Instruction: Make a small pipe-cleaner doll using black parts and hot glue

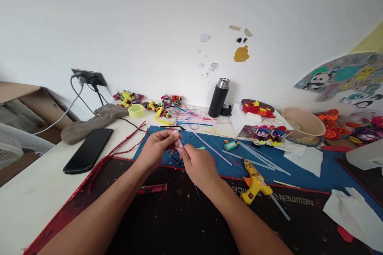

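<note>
My left hand point(157, 146) and my right hand point(200, 164) meet over the blue mat point(220, 152). Between their fingertips is a small pale pink piece point(178, 141), pinched from both sides; it looks like pipe cleaner, but much of it is covered by fingers. A lilac pipe cleaner point(211, 147) lies just behind my right hand. To the right, a yellow hot glue gun point(255, 183) rests on the black mat point(167, 227) with a clear glue stick point(280, 207) in its back end. A red, see-through tube-like item point(153, 189) lies below my left hand.
A phone point(88, 151) and red tinsel stems point(119, 145) are at left. Behind stand a black thermos point(219, 97), a yellow tape roll point(136, 110) and small colourful figures point(128, 98). Loose glue sticks point(265, 157), a beige bowl point(303, 121) and tissue point(351, 211) are at right.
</note>
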Demonstrator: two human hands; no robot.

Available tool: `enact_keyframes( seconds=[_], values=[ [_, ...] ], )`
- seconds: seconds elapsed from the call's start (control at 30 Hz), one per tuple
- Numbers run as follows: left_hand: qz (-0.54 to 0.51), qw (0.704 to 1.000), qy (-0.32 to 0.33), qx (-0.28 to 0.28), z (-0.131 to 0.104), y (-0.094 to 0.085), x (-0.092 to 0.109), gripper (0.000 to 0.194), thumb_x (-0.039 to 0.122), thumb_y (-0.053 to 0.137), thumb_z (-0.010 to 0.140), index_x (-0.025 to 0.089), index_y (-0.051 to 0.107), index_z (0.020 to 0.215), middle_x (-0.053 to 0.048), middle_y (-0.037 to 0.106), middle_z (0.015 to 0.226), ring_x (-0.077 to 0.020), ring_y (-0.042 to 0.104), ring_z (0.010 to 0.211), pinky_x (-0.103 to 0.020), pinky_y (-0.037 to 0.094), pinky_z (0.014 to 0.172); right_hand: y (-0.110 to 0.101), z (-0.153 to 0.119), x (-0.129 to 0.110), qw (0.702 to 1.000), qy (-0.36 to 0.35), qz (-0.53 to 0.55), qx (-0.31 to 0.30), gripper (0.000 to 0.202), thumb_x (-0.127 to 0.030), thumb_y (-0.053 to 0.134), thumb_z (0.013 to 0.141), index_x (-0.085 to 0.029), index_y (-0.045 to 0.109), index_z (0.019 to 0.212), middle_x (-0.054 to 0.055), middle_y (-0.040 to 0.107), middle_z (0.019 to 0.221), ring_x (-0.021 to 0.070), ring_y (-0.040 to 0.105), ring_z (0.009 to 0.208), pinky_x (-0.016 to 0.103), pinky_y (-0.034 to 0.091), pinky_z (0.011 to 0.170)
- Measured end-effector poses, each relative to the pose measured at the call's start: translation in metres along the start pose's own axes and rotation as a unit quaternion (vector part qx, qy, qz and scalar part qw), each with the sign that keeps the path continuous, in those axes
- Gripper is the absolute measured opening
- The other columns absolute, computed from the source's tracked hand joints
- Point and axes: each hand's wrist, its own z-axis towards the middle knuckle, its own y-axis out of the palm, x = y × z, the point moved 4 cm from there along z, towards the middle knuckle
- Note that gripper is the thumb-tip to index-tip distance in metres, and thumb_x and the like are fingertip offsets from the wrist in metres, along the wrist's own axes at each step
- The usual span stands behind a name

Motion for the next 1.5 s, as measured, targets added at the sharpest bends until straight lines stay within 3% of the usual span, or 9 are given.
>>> enact_keyframes(
  seconds=[0.2, 0.37, 0.47, 0.67, 0.77, 1.03, 1.17, 1.27, 1.5],
  values=[
    [-0.079, 0.995, -0.052, -0.015, 0.001, -0.003, -0.003, 0.035, 0.045, 0.094, 0.069, 0.014, 0.080, 0.076, -0.002, 0.066, 0.060, -0.0108, 0.056, 0.053, -0.021, 0.040, 0.049, -0.003, 0.001, 0.001, 0.984, 0.036, 0.175, -0.009, 0.047, -0.050, 0.045, 0.109, -0.023, 0.063, 0.075, -0.002, 0.058, 0.056, 0.0166, 0.057, 0.057, 0.028, 0.032, 0.058],
    [-0.144, 0.986, -0.083, -0.020, 0.001, 0.000, -0.003, 0.038, 0.041, 0.100, 0.061, 0.013, 0.080, 0.076, -0.001, 0.064, 0.058, -0.0078, 0.055, 0.052, -0.016, 0.040, 0.047, 0.006, 0.000, 0.000, 0.886, 0.095, 0.443, -0.098, 0.051, -0.066, 0.052, 0.101, -0.023, 0.056, 0.075, -0.008, 0.044, 0.045, 0.0112, 0.040, 0.036, 0.025, 0.033, 0.043],
    [-0.162, 0.983, -0.087, -0.026, -0.001, 0.001, -0.002, 0.038, 0.039, 0.102, 0.058, 0.013, 0.080, 0.076, 0.000, 0.064, 0.058, -0.0071, 0.056, 0.052, -0.015, 0.042, 0.048, 0.007, 0.000, -0.003, 0.826, 0.111, 0.535, -0.137, 0.053, -0.071, 0.062, 0.093, -0.023, 0.056, 0.073, -0.010, 0.041, 0.043, 0.0084, 0.033, 0.034, 0.023, 0.031, 0.038],
    [-0.170, 0.980, -0.098, -0.038, -0.003, 0.002, -0.001, 0.039, 0.040, 0.103, 0.057, 0.014, 0.081, 0.076, -0.001, 0.066, 0.058, -0.0075, 0.057, 0.052, -0.015, 0.044, 0.049, 0.005, -0.001, -0.007, 0.770, 0.122, 0.600, -0.176, 0.052, -0.068, 0.068, 0.090, -0.021, 0.057, 0.071, -0.011, 0.038, 0.041, 0.0061, 0.028, 0.034, 0.021, 0.026, 0.038],
    [-0.160, 0.983, -0.088, -0.033, -0.002, 0.001, -0.002, 0.039, 0.041, 0.102, 0.059, 0.014, 0.080, 0.075, -0.001, 0.066, 0.058, -0.0077, 0.058, 0.053, -0.016, 0.044, 0.050, 0.006, 0.000, -0.005, 0.785, 0.125, 0.582, -0.172, 0.053, -0.069, 0.066, 0.091, -0.020, 0.059, 0.074, -0.009, 0.043, 0.044, 0.0069, 0.035, 0.035, 0.021, 0.026, 0.038],
    [-0.123, 0.991, -0.045, -0.007, 0.002, -0.002, -0.004, 0.037, 0.041, 0.098, 0.065, 0.012, 0.077, 0.071, -0.001, 0.067, 0.060, -0.0079, 0.056, 0.053, -0.018, 0.043, 0.050, 0.007, 0.001, 0.001, 0.917, 0.074, 0.385, -0.067, 0.045, -0.063, 0.055, 0.101, -0.020, 0.065, 0.092, -0.005, 0.057, 0.060, 0.0099, 0.048, 0.044, 0.023, 0.034, 0.046],
    [-0.113, 0.992, -0.046, -0.009, 0.002, -0.001, -0.005, 0.037, 0.042, 0.098, 0.066, 0.012, 0.076, 0.068, -0.001, 0.067, 0.061, -0.0078, 0.055, 0.053, -0.018, 0.042, 0.051, 0.000, 0.000, -0.001, 0.965, 0.044, 0.258, -0.017, 0.040, -0.054, 0.053, 0.105, -0.022, 0.063, 0.083, -0.003, 0.059, 0.060, 0.0130, 0.052, 0.053, 0.025, 0.033, 0.053],
    [-0.108, 0.993, -0.046, -0.013, 0.001, 0.000, -0.005, 0.037, 0.043, 0.098, 0.066, 0.013, 0.076, 0.069, -0.002, 0.068, 0.061, -0.0086, 0.057, 0.054, -0.019, 0.042, 0.051, -0.003, 0.000, -0.003, 0.977, 0.026, 0.212, 0.002, 0.040, -0.048, 0.050, 0.107, -0.022, 0.065, 0.081, -0.003, 0.058, 0.056, 0.0143, 0.054, 0.055, 0.027, 0.035, 0.059],
    [-0.105, 0.994, -0.040, -0.013, 0.001, -0.002, -0.007, 0.035, 0.043, 0.096, 0.069, 0.013, 0.077, 0.072, -0.002, 0.068, 0.062, -0.0097, 0.057, 0.055, -0.020, 0.045, 0.053, 0.001, -0.001, -0.002, 0.964, 0.050, 0.259, -0.022, 0.041, -0.048, 0.047, 0.109, -0.022, 0.068, 0.085, -0.006, 0.056, 0.053, 0.0123, 0.052, 0.046, 0.026, 0.038, 0.060]
  ],
)
